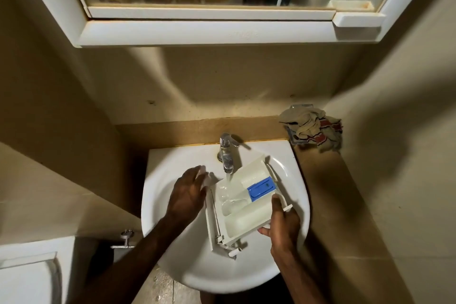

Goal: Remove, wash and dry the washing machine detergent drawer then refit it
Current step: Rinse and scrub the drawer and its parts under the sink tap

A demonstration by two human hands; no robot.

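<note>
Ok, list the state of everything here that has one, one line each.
Tap: running, water falling into the drawer.
Detergent drawer: out of the machine, held tilted over the sink, wet.
Blue insert: fitted in the drawer.
Right hand: grips the drawer's edge.
Left hand: open, fingers at the drawer's left side.
Cloth: crumpled in the corner.

Both bare forearms reach forward from the near edge. The left hand [188,192] lies palm down, back facing up, fingers extended and loosely spread, pointing far and to the right; its fingertips are blurred. The right hand [281,226] sits nearer on the right, thumb raised along the far side and fingers curled underneath in a grip.
</note>
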